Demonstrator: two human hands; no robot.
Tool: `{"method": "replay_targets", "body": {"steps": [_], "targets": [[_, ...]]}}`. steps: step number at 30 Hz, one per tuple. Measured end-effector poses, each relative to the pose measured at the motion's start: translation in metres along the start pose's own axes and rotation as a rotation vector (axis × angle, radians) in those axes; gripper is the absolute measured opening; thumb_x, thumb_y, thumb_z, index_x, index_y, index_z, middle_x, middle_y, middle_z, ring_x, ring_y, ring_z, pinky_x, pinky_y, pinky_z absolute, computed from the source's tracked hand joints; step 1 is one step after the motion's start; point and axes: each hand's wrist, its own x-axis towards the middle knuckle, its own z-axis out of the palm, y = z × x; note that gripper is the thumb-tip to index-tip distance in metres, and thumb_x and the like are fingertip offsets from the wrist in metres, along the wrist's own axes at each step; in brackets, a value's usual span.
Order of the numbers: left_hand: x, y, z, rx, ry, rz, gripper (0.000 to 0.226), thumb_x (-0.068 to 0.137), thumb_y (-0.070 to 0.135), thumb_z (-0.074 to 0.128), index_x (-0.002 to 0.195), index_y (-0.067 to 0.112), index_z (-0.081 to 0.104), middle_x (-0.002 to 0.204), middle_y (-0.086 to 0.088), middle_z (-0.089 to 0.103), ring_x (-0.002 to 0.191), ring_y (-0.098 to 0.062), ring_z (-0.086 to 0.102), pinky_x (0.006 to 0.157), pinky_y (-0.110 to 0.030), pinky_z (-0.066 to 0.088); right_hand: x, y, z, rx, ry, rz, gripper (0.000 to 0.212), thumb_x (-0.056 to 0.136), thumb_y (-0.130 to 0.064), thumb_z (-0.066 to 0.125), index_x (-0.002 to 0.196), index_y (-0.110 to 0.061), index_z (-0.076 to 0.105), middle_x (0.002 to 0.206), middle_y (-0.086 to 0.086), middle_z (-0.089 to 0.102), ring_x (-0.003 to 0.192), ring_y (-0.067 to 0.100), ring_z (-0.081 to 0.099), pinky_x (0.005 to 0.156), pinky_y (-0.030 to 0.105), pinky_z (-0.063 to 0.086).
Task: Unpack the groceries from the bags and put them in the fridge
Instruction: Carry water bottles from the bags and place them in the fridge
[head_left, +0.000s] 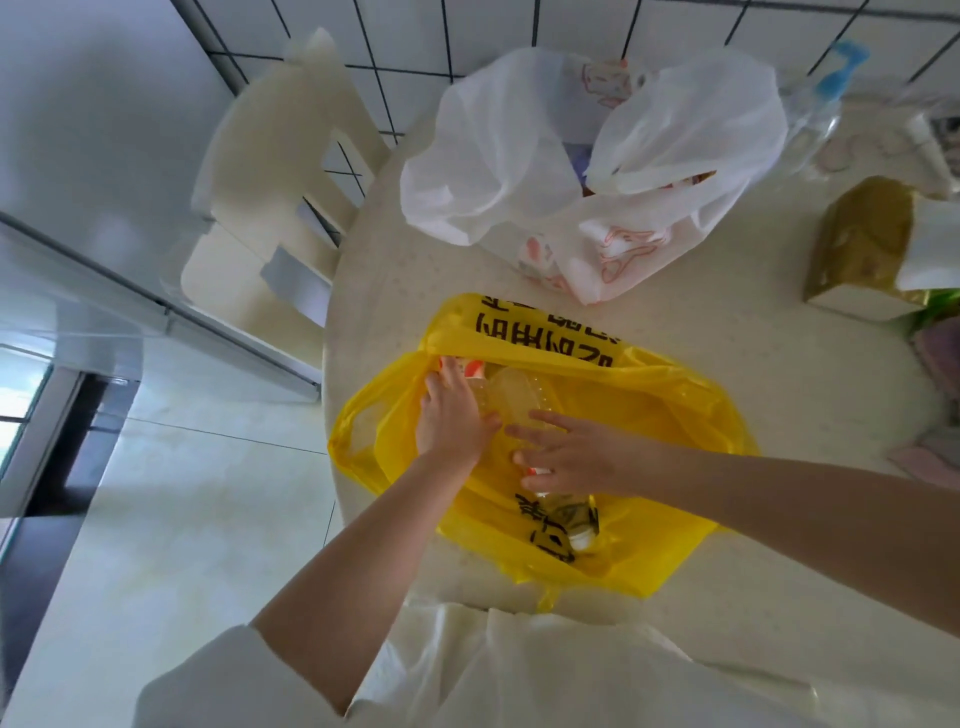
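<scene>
A view from above looks down at a round cream table (727, 364) where a person stands with both bare forearms reaching forward. A yellow plastic bag (649, 415) with black printed characters lies open on the near edge of the table, directly in front of the person. Both hands are inside its mouth.

The left hand (449, 415) reaches in at the bag's left side, fingers extended toward the far rim; they seem to press against the plastic and the items beneath, though whether they grip anything cannot be told. The right hand (566, 457) comes in from the right with its fingers spread and mostly straight, resting over a clear plastic bottle (514, 397) that lies in the bag. A second bottle with a white cap (576, 527) shows through the yellow film nearer the person, just below the right hand. Something red and white (474, 368) peeks out by the left fingertips.

Beyond the yellow bag, farther across the table, sits a white plastic bag (519, 171) with a pink line drawing on it, open and crumpled, apart from the yellow one. At the right edge stands a gold and white box (857, 249). A pale plastic chair (270, 208) is pushed up to the table on the left, against a white tiled wall (467, 36). The floor (182, 519) is pale glossy tile
</scene>
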Motion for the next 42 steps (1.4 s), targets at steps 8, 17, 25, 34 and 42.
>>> {"method": "replay_targets", "body": {"steps": [8, 17, 25, 34, 42], "targets": [[-0.008, -0.006, -0.005, -0.148, -0.009, -0.012, 0.104, 0.081, 0.028, 0.076, 0.154, 0.022, 0.002, 0.149, -0.009, 0.035, 0.132, -0.032, 0.042, 0.101, -0.045, 0.044, -0.006, 0.012, 0.005, 0.145, 0.288, 0.038, 0.065, 0.054, -0.026, 0.09, 0.112, -0.031, 0.061, 0.122, 0.0, 0.063, 0.128, 0.034, 0.049, 0.105, 0.06, 0.033], [-0.044, -0.03, 0.012, 0.038, -0.066, 0.123, 0.113, 0.077, 0.036, 0.078, 0.153, 0.022, -0.004, 0.149, -0.005, 0.031, 0.131, -0.027, 0.04, 0.098, -0.037, 0.048, -0.041, -0.016, -0.021, 1.024, 0.686, 0.554, 0.068, 0.066, -0.031, 0.085, 0.125, -0.027, 0.051, 0.132, -0.005, 0.054, 0.129, 0.015, 0.042, 0.104, 0.038, 0.039], [-0.027, -0.018, 0.017, 0.027, -0.075, 0.003, 0.098, 0.078, 0.036, 0.078, 0.148, 0.015, 0.012, 0.138, -0.008, 0.044, 0.127, -0.027, 0.045, 0.1, -0.036, 0.045, -0.051, -0.056, -0.051, 1.433, 0.711, 0.942, 0.073, 0.06, -0.044, 0.087, 0.117, -0.05, 0.042, 0.115, -0.025, 0.053, 0.107, 0.006, 0.053, 0.088, 0.025, 0.044], [-0.071, -0.016, -0.017, -0.319, -0.049, 0.226, 0.086, 0.062, 0.03, 0.089, 0.131, 0.019, 0.039, 0.118, 0.005, 0.061, 0.104, -0.016, 0.061, 0.078, -0.023, 0.05, -0.068, -0.08, -0.084, 1.867, 0.906, 1.037, 0.068, 0.049, -0.042, 0.091, 0.108, -0.047, 0.056, 0.104, -0.028, 0.065, 0.1, -0.003, 0.062, 0.077, 0.017, 0.051], [-0.111, -0.054, -0.062, -0.777, -0.304, 0.175, 0.07, 0.061, 0.011, 0.088, 0.12, 0.026, 0.052, 0.102, 0.008, 0.067, 0.091, -0.008, 0.067, 0.073, -0.027, 0.058, -0.055, -0.123, -0.101, 2.34, 1.194, 1.109, 0.081, 0.048, -0.052, 0.089, 0.116, -0.017, 0.062, 0.104, 0.009, 0.071, 0.097, 0.029, 0.068, 0.077, 0.044, 0.055]]}}
